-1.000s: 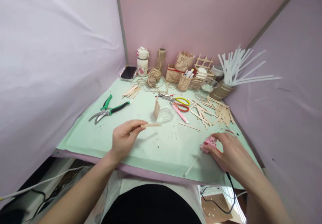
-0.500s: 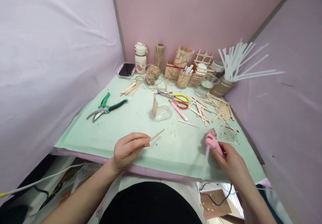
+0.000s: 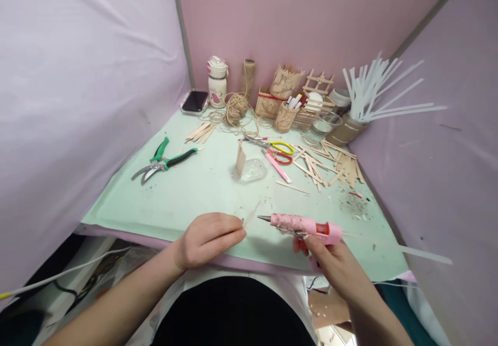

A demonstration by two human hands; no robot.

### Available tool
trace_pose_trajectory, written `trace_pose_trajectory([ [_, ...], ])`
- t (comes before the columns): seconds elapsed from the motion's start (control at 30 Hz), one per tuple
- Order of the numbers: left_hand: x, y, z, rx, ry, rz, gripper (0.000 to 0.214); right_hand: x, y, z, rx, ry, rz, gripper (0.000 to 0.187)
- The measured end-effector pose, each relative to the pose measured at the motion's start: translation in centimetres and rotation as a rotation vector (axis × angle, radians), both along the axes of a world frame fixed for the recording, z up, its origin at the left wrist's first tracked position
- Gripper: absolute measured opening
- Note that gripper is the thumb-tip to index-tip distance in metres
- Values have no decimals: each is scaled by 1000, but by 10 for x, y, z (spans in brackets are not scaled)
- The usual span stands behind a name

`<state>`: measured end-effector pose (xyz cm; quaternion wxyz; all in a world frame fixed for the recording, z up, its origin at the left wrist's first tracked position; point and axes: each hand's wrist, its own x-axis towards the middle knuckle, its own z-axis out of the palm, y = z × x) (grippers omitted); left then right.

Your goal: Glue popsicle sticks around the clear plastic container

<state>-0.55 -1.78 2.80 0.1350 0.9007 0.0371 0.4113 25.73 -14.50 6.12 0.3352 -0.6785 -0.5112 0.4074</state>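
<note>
Between its fingertips, my left hand [image 3: 212, 239] pinches one end of a thin wooden craft stick [image 3: 252, 215], slightly blurred, tilted up and away over the table's near side. My right hand [image 3: 330, 258] grips a pink hot glue gun [image 3: 299, 226] by its handle. The gun's metal nozzle points left, close to the stick; whether they touch I cannot tell. A long translucent glue stick [image 3: 426, 254] juts from the gun's rear. Beyond the hands, a small upright wooden panel [image 3: 240, 160] stands at the left edge of a clear plastic dish [image 3: 254, 172].
Green-handled pruning shears [image 3: 165, 163] lie at left. Scissors [image 3: 282, 149] and a pink cutter [image 3: 278, 167] rest mid-table, beside scattered craft sticks [image 3: 311, 167]. Along the back stand a bottle [image 3: 217, 84], twine [image 3: 235, 110], a clear cup [image 3: 322, 128] and a holder of white glue sticks [image 3: 344, 130].
My right hand has lifted the glue gun and turned it, bringing its nozzle left to the craft stick. My left hand has moved slightly right, and the stick now tilts more steeply.
</note>
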Motion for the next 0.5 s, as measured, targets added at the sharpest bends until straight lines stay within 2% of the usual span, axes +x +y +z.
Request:
trace_pose_trajectory([
  [0.23, 4, -1, -6, 20, -40, -33, 28, -1, 7, 0, 14, -62, 27, 53],
  [0.5, 4, -1, -7, 40, -49, -26, 29, 2, 7, -2, -17, -92, -5, 55],
])
